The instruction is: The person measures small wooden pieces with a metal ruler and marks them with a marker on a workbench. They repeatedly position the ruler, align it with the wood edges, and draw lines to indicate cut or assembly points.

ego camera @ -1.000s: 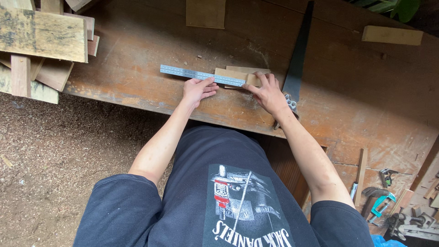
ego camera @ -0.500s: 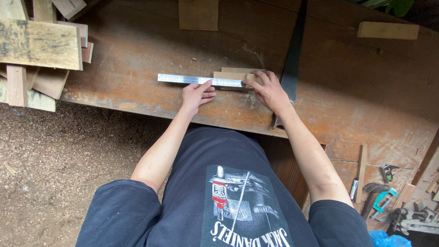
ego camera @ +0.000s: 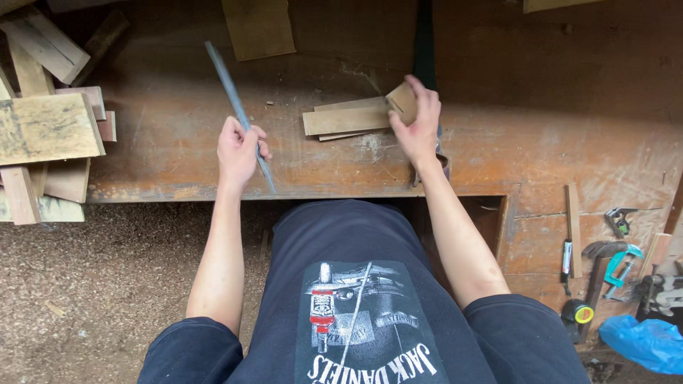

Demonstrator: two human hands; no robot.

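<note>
My left hand (ego camera: 238, 148) grips a long metal ruler (ego camera: 228, 84), lifted off the workbench and pointing away to the upper left. My right hand (ego camera: 416, 121) holds a small wooden block (ego camera: 402, 102), raised at the right end of a thin wooden strip (ego camera: 345, 119). That strip lies flat on the brown workbench (ego camera: 178, 153), with another thin strip stacked under it. A handsaw blade (ego camera: 425, 35) lies on the bench just behind my right hand.
A pile of wood offcuts (ego camera: 46, 128) sits at the bench's left end. A flat board (ego camera: 258, 27) lies at the back. Clamps and hand tools (ego camera: 615, 249) and a blue bag (ego camera: 644, 341) are low on the right. Sawdust covers the floor (ego camera: 92, 284).
My left hand lifted the ruler off the strip and swung it from crosswise to pointing away. My right hand picked up the small block from the strip's end.
</note>
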